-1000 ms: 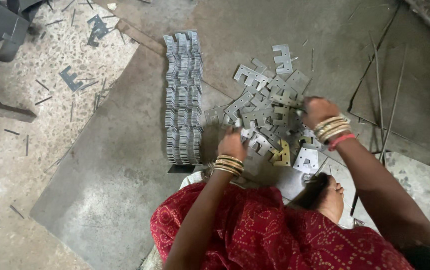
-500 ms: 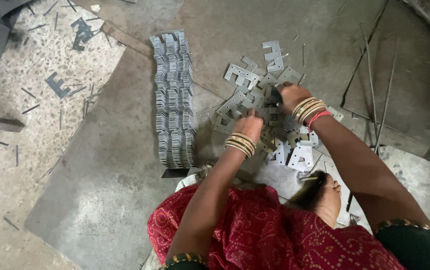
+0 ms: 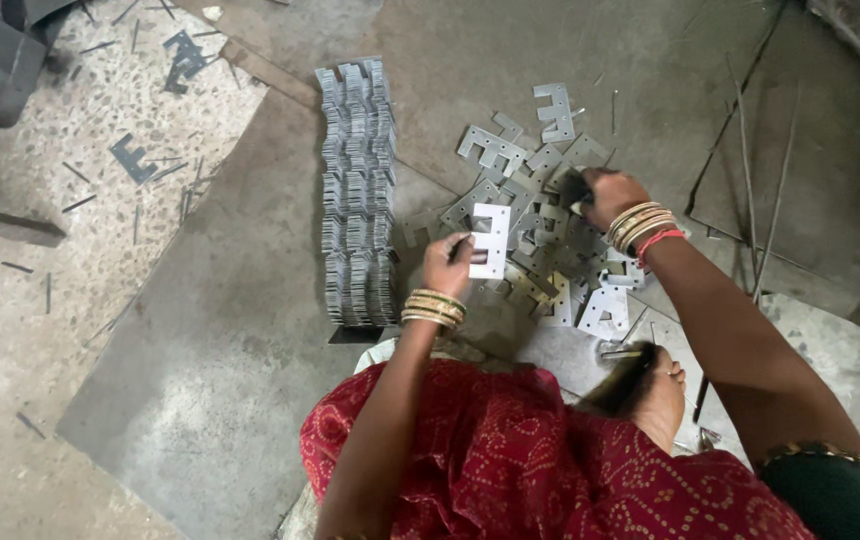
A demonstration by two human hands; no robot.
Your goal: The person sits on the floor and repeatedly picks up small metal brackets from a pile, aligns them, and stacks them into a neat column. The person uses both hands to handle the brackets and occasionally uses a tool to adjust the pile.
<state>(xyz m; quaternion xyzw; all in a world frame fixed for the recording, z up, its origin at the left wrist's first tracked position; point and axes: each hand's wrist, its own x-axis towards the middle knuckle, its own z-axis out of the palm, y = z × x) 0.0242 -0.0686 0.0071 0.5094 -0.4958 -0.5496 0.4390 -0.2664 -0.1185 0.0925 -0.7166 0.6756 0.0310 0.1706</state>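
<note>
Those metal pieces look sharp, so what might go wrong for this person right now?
The left hand grips a thin metal plate bare, and the right hand digs into the loose pile; edges could cut. A bare foot rests beside scraps. The neat row might topple if bumped.

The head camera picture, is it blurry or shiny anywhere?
Head view: light is soft and dim, no hard glare. The metal plate in the left hand looks bright and pale. The right hand is slightly smeared on the loose pile. The neat stack looks sharp.
</note>
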